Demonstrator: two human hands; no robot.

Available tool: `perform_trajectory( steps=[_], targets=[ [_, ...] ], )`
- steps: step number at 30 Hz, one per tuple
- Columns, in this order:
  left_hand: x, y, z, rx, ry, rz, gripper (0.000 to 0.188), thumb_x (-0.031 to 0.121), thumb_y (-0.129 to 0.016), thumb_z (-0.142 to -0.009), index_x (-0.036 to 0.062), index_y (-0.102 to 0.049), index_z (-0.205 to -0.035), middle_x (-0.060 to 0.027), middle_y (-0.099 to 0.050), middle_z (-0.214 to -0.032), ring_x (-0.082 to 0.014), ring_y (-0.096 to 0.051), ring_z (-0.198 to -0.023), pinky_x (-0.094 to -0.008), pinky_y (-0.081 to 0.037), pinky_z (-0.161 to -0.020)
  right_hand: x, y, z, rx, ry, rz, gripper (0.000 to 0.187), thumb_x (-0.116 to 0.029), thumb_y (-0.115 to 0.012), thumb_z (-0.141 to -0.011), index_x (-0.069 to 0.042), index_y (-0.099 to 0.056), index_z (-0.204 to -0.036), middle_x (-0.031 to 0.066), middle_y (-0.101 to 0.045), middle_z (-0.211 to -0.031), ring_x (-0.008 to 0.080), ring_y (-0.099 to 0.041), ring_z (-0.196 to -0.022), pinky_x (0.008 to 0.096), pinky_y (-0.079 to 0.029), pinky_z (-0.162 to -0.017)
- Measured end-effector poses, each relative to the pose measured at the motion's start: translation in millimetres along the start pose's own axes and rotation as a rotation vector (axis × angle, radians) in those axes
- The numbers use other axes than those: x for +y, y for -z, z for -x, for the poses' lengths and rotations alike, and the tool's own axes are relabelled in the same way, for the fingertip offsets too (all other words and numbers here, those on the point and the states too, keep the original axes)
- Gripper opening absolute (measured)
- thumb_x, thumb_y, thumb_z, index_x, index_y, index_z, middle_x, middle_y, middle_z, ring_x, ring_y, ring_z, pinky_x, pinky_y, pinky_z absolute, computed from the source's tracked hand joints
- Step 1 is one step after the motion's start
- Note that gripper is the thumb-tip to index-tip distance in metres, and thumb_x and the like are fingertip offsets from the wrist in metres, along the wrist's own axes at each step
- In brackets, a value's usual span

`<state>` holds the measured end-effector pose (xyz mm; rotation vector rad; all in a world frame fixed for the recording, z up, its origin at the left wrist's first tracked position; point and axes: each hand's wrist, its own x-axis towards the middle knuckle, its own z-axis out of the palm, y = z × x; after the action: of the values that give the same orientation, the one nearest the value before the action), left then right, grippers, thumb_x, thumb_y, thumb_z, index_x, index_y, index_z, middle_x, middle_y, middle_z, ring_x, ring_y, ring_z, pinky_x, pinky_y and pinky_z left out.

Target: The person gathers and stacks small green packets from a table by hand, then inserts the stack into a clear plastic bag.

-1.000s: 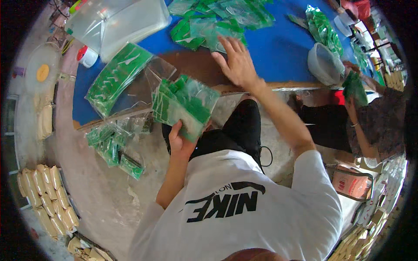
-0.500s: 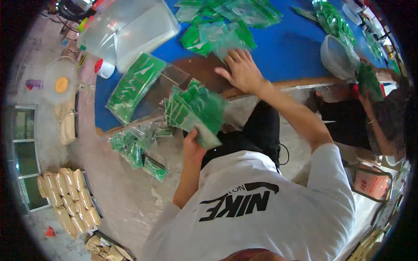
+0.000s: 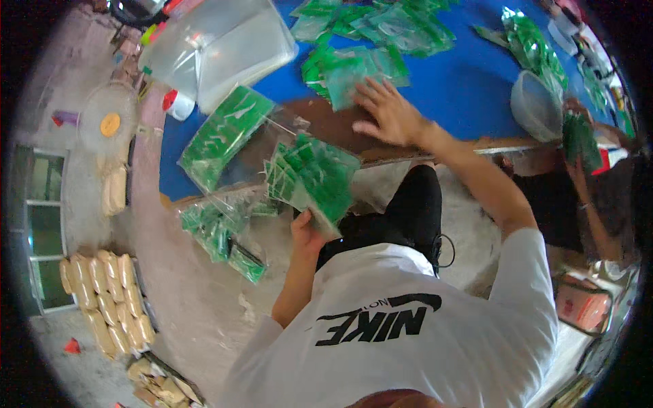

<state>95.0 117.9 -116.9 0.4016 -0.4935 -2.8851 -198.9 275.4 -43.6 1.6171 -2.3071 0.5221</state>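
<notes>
My left hand [image 3: 309,232] grips the lower edge of a fanned stack of green printed plastic bags [image 3: 325,182], held in front of the table edge and above my lap. My right hand [image 3: 393,115] reaches over the table, palm down and fingers apart. Its fingertips are at the near edge of loose green-and-clear bags [image 3: 343,78]; whether they touch is hard to tell. Left of the held stack, a large clear bag of green packaging [image 3: 228,136] lies on the table corner.
Clear plastic sheets [image 3: 248,51] and a red-lidded white jar [image 3: 179,106] occupy the left of the blue table [image 3: 456,95]. A translucent bowl [image 3: 534,109] stands at right, beside a co-worker's hand holding a green bundle [image 3: 580,141]. Bagged green packets [image 3: 218,234] hang or lie below the table edge.
The whole view has shifted slightly. My right hand has drawn a little nearer to me; the bag by its fingers, blurred before, now lies sharp. The left hand keeps its stack.
</notes>
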Motion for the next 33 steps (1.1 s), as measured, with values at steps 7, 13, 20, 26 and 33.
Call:
perform_trajectory(
  steps=[7,13,20,26,33],
  targets=[
    [-4,-18,-11,0.175,-0.01,-0.086,0.069,0.019,-0.074,-0.079,0.0047,-0.044,-0.14,-0.0125,-0.052,-0.138,-0.0328,-0.049,-0.128,-0.051,-0.037,-0.109,-39,34,-11,-0.25,-0.086,-0.513,0.039,-0.027,-0.056,-0.095,0.002,-0.057,-0.121,0.0224,-0.052,-0.133,0.0377,-0.05,-0.123,0.0409,-0.039,-0.106],
    [6,-14,14,-0.065,-0.031,-0.119,0.075,0.032,-0.068,-0.083,0.0107,-0.035,-0.147,-0.0141,-0.038,-0.15,-0.0392,-0.038,-0.136,-0.0714,-0.02,-0.111,-18,-13,-18,0.094,0.167,-0.169,0.045,-0.026,-0.063,-0.091,-0.002,-0.053,-0.128,0.0196,-0.052,-0.13,0.0397,-0.049,-0.121,0.0439,-0.039,-0.107],
    [12,45,13,-0.241,0.026,0.114,0.07,0.025,-0.072,-0.076,0.0078,-0.044,-0.138,-0.0143,-0.049,-0.138,-0.0364,-0.047,-0.127,-0.0582,-0.035,-0.107,-61,25,69,0.185,-0.092,-0.424,0.028,-0.016,-0.072,-0.085,-0.003,-0.064,-0.108,0.0098,-0.062,-0.099,0.0293,-0.06,-0.094,0.0375,-0.05,-0.084],
    [-3,2,-13,-0.15,0.039,0.141,0.053,0.009,-0.07,-0.077,-0.0001,-0.055,-0.127,-0.0157,-0.063,-0.123,-0.0285,-0.061,-0.112,-0.0438,-0.048,-0.101,-119,39,59,0.226,-0.841,-1.372,0.018,-0.017,-0.067,-0.091,0.001,-0.066,-0.093,0.0047,-0.065,-0.083,0.0087,-0.058,-0.074,0.0284,-0.05,-0.067],
    [2,-3,-3,-0.177,0.079,0.009,0.053,0.01,-0.069,-0.079,-0.0024,-0.054,-0.127,-0.0147,-0.063,-0.123,-0.0302,-0.061,-0.113,-0.0446,-0.048,-0.1,-85,41,34,-0.037,-0.706,-1.104,0.021,-0.019,-0.062,-0.094,0.001,-0.062,-0.087,-0.0033,-0.052,-0.072,0.0047,-0.044,-0.07,0.0253,-0.036,-0.059]
  ],
)
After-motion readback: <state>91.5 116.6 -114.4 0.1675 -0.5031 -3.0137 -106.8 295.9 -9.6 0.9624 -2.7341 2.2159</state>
